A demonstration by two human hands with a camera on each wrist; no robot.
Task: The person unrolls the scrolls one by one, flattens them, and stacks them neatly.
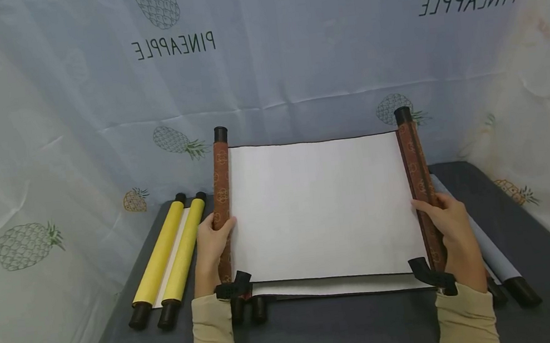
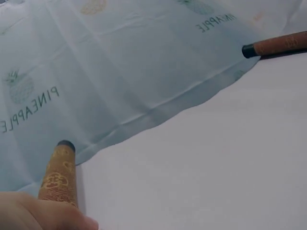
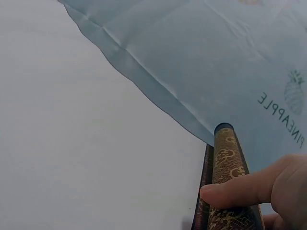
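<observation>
A hanging scroll with a blank white sheet [image 1: 324, 205] is spread between two brown, gold-patterned rollers with black end caps. My left hand [image 1: 211, 248] grips the left roller [image 1: 221, 177], its thumb lying over the front near the sheet's edge. On the other side my right hand [image 1: 454, 225] holds the right roller [image 1: 412, 151], thumb across it and fingers mostly hidden behind. The scroll is lifted and tilted toward me. In the right wrist view, the thumb presses on the patterned roller [image 3: 228, 153] beside a second dark strip [image 3: 206, 177].
A yellow scroll [image 1: 160, 253] with two rolls lies at the left on the dark tabletop [image 1: 342, 332]. A grey-blue roll [image 1: 495, 252] lies at the right. Another pale sheet [image 1: 337, 286] and dark end caps [image 1: 259, 310] show under the raised scroll. Pineapple-printed cloth [image 1: 294, 69] hangs behind.
</observation>
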